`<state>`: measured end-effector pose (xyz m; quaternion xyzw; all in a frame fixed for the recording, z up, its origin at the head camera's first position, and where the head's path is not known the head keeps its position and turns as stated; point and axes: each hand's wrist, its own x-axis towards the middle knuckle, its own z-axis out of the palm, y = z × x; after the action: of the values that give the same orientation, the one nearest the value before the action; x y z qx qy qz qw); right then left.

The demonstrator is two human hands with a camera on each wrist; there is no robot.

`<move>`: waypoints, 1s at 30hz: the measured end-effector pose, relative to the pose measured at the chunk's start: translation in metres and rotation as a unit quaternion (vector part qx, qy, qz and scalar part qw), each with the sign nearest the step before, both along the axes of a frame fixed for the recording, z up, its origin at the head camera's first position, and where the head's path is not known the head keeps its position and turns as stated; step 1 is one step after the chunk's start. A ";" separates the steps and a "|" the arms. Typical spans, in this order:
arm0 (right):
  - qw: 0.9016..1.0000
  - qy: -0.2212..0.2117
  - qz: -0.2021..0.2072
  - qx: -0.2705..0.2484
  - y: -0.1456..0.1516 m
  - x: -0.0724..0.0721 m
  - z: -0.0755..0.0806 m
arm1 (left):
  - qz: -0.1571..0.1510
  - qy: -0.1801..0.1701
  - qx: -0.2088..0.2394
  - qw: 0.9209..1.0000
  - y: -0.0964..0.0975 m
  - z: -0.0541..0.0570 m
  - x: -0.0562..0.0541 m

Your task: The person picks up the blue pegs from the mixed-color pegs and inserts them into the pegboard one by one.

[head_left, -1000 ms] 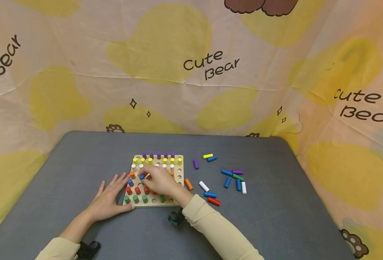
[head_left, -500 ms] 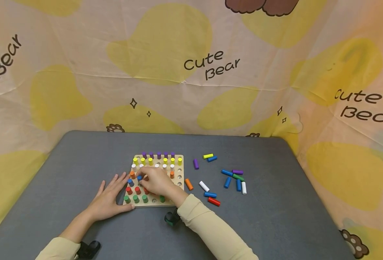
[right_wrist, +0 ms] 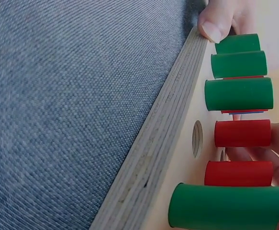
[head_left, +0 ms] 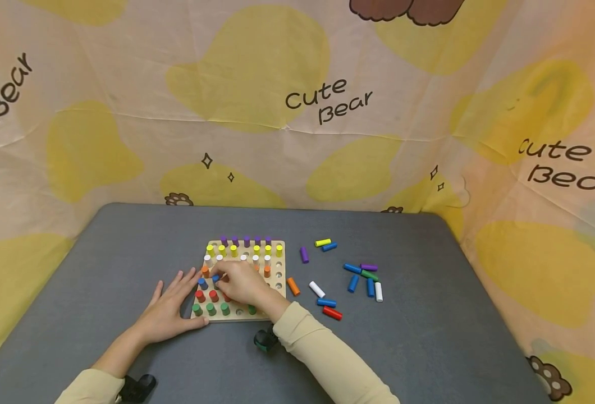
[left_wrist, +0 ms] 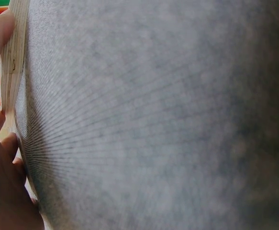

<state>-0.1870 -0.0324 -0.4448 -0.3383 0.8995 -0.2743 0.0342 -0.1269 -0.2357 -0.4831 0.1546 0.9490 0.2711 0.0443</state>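
A wooden pegboard (head_left: 273, 279) lies on the table with rows of coloured pegs standing in its holes. My right hand (head_left: 244, 283) reaches over the board and pinches a blue peg (head_left: 215, 278) between thumb and fingers. This peg stands beside another blue peg (head_left: 202, 284) at the row's left end; its lower end is hard to make out. My left hand (head_left: 168, 311) rests along the board's left side, fingers spread, with its thumb (left_wrist: 0, 28) against the near edge. Green pegs (right_wrist: 239, 93) and red pegs (right_wrist: 242, 133) fill the right wrist view; my right fingers lie behind them.
Loose pegs lie right of the board: a red peg (head_left: 332, 313), an orange peg (head_left: 293, 287), a yellow peg (head_left: 323, 243), a green peg (head_left: 370, 275), and several blue, white and purple ones. A printed cloth (head_left: 257, 67) hangs behind the grey table (head_left: 429, 336).
My right hand has shifted slightly left with the blue peg, then moved a little lower over the board. The left hand has stayed in place.
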 end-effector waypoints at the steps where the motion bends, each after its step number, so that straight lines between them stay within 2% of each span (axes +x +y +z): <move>1: 1.000 0.000 0.000 0.001 0.000 0.000 0.000 | 0.000 0.000 0.000 1.000 0.000 0.000 0.000; 20: 0.999 -0.019 0.013 0.028 0.002 0.000 0.006 | 0.001 -0.001 -0.003 1.000 -0.001 -0.003 -0.002; 30: 0.999 -0.003 0.029 0.030 0.009 0.003 0.018 | 0.000 0.003 -0.005 1.000 -0.001 -0.005 -0.002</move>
<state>-0.1840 -0.0238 -0.4273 -0.3621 0.8972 -0.2470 0.0544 -0.1287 -0.2364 -0.4880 0.1551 0.9504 0.2663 0.0419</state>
